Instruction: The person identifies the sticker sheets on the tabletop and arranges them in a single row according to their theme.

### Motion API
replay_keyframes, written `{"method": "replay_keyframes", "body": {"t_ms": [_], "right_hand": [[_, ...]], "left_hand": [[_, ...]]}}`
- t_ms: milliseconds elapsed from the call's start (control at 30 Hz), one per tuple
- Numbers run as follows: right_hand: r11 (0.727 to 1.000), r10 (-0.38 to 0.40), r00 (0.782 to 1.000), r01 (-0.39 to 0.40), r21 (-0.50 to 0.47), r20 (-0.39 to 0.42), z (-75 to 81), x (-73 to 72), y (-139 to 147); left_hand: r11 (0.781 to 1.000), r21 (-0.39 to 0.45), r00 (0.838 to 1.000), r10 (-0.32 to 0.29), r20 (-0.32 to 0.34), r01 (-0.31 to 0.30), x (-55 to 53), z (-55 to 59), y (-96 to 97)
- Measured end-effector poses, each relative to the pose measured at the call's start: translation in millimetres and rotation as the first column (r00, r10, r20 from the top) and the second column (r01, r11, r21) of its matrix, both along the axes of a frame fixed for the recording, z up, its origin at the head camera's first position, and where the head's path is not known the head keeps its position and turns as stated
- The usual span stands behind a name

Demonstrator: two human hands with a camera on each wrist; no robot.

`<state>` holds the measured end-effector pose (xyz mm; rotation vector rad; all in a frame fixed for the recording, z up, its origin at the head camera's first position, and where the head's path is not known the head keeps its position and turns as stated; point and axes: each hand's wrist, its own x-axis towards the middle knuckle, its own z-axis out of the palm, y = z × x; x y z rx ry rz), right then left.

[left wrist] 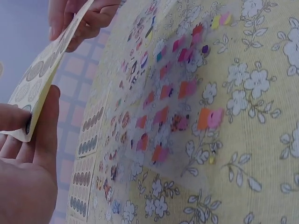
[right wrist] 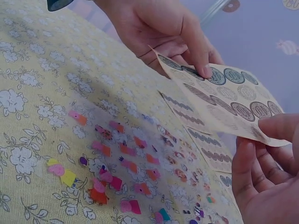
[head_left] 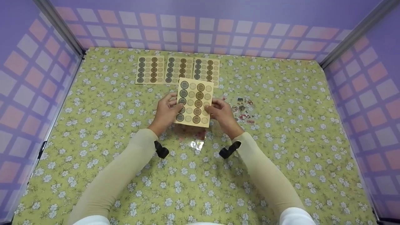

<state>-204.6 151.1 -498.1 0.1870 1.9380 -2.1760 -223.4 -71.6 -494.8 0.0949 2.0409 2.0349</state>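
Observation:
Both hands hold a cream sheet of round stickers (head_left: 194, 99) by its two sides, raised above the cloth. My left hand (head_left: 166, 110) grips the left edge, thumb on the printed face and fingers behind. The right hand (head_left: 224, 115) pinches the opposite edge the same way. Rows of dark, pale and brown circles run down the sheet. Beneath it, partly hidden in the head view, lies a clear sticker sheet (head_left: 197, 144); the left wrist view shows pink and orange figures on this clear sheet (left wrist: 161, 114).
Three similar sheets of round stickers lie side by side at the back: left (head_left: 151, 82), middle (head_left: 172, 82) and right (head_left: 206, 60). To the right is a clear sheet with small colourful stickers (head_left: 243, 109). Purple panels with pink and white squares (head_left: 187, 23) enclose the flowered cloth (head_left: 281, 175).

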Motion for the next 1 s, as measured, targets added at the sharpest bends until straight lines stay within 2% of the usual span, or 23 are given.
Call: {"method": "replay_keyframes", "body": {"t_ms": [300,400,467,567,700,833,933,967,1000], "right_hand": [[1.0,0.015,0.999,-0.015,-0.023,0.033,-5.1,3.5,2.6],[1.0,-0.001,0.999,0.002,-0.017,0.037,-5.3,4.1,3.1],[1.0,-0.014,0.999,0.014,0.004,0.033,-6.0,4.1,4.1],[0.999,-0.041,0.999,0.04,0.037,0.028,-6.5,3.9,6.4],[0.995,-0.09,0.996,0.089,0.049,0.014,-6.8,2.1,12.7],[0.989,-0.137,0.991,0.136,0.056,0.01,-5.1,-0.6,22.7],[0.985,-0.162,0.987,0.161,0.057,0.021,-3.4,-2.7,33.4],[0.984,-0.17,0.985,0.168,0.056,0.026,-2.9,-3.5,37.4],[0.983,-0.181,0.983,0.18,0.042,0.031,-2.8,-4.5,41.5]], "left_hand": [[0.992,0.009,0.99,0.124,-0.061,-0.124,-3.5,-0.3,11.6],[0.989,0.02,0.988,0.146,-0.055,-0.145,-1.0,7.4,16.5],[0.99,0.039,0.989,0.14,-0.058,-0.137,2.0,13.5,19.7],[0.994,0.063,0.994,0.088,-0.071,-0.084,5.3,18.2,23.8],[0.997,0.074,0.996,-0.01,-0.087,0.016,1.7,6.9,27.7],[0.998,0.021,0.997,-0.054,-0.056,0.055,-2.8,-2.2,26.8],[0.991,-0.099,0.993,-0.099,-0.057,0.093,-5.0,-6.3,22.5],[0.978,-0.168,0.989,-0.134,-0.066,0.121,-5.8,-7.5,20.3],[0.957,-0.249,0.982,-0.173,-0.075,0.15,-6.5,-8.8,18.0]]}}
